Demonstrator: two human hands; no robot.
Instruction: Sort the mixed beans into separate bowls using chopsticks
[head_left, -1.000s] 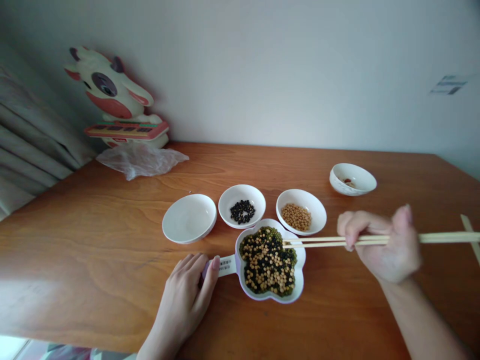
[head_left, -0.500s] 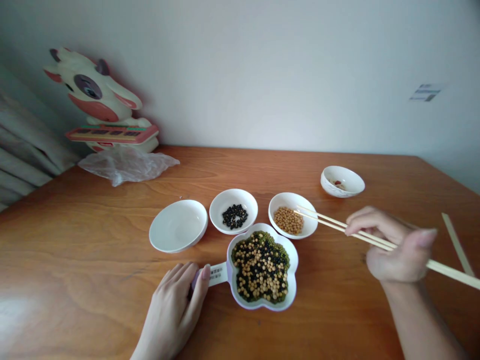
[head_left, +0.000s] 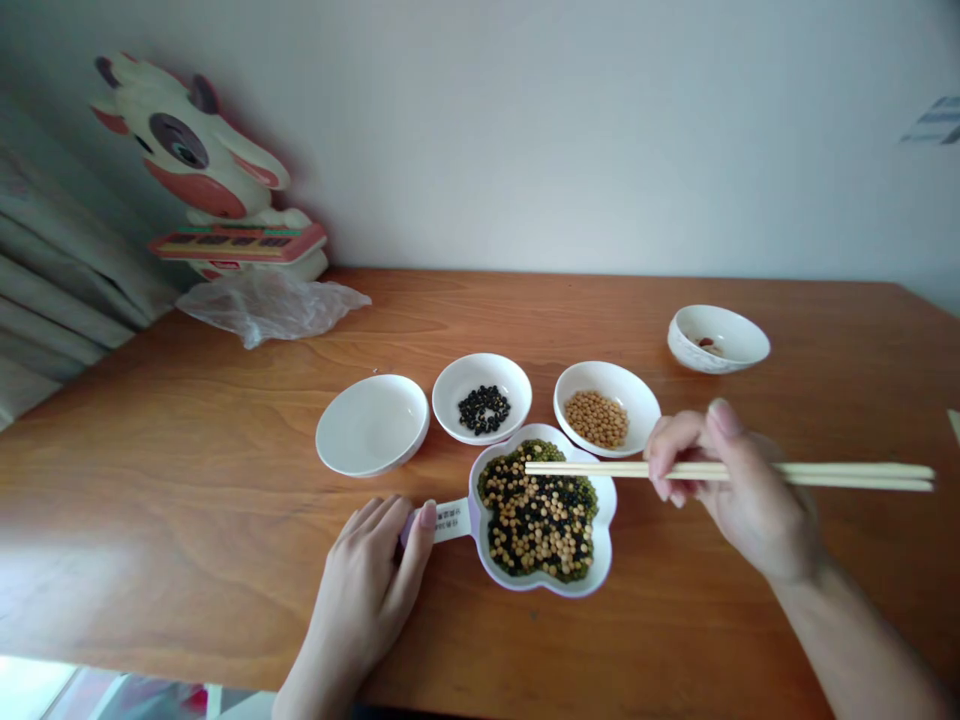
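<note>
My left hand (head_left: 367, 580) is wrapped round the handle of a flower-shaped scoop (head_left: 606, 545), white with a lilac edge. Mixed green, black and tan beans (head_left: 536, 515) fill the scoop. My right hand (head_left: 739, 490) grips a pair of light wooden chopsticks (head_left: 600, 468), their tips close together over the upper part of the beans; whether a bean is between them I cannot tell. Behind the scoop stand three white bowls: an empty one (head_left: 371, 425), one (head_left: 510, 375) with black beans (head_left: 484, 408), and one (head_left: 626, 385) with tan soybeans (head_left: 596, 418).
A further white bowl (head_left: 686, 350) with a few small bits in it stands at the back right. At the back left are a crumpled clear plastic bag (head_left: 274, 305) and a cow-shaped toy keyboard (head_left: 240, 243). Wall and curtain bound the wooden table.
The chopsticks swung left from the soybean bowl to over the scoop, and their tips came together. My left hand keeps its hold on the handle. The camera view has shifted slightly.
</note>
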